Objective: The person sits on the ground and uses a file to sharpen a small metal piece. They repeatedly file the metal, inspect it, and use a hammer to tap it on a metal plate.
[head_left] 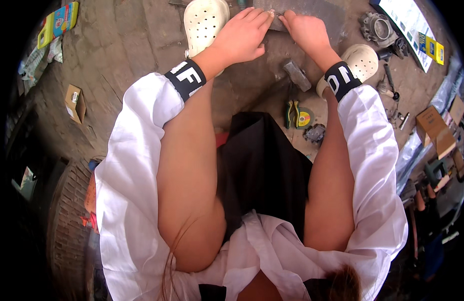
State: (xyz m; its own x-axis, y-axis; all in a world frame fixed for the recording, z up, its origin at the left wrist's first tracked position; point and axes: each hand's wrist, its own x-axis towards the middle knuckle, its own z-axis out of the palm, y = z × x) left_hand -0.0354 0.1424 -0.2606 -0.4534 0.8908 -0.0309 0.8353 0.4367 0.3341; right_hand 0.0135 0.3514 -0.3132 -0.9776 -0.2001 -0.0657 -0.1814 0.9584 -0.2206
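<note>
At the top middle, my left hand point(243, 37) reaches over a dark flat plate point(319, 12) on the ground. Its fingers are stretched out and its thumb stands apart. Facing it, my right hand point(307, 34) is closed, with thumb and forefinger pinched at the plate's near edge; what they hold is too small to name. A tiny pale piece shows between the two hands' fingertips. Below the hands lies a hammer point(297, 75), its head toward the right. Pliers point(290, 114) with yellow and dark handles rest beside a yellow-labelled grinding disc point(305, 118).
My feet in cream clogs point(206, 22) flank the work spot. A metal casting point(377, 29), a white panel point(406, 30), a yellow box point(435, 50) and an open cardboard box point(436, 131) lie right. A small carton point(75, 104) and a yellow jug point(57, 24) are left.
</note>
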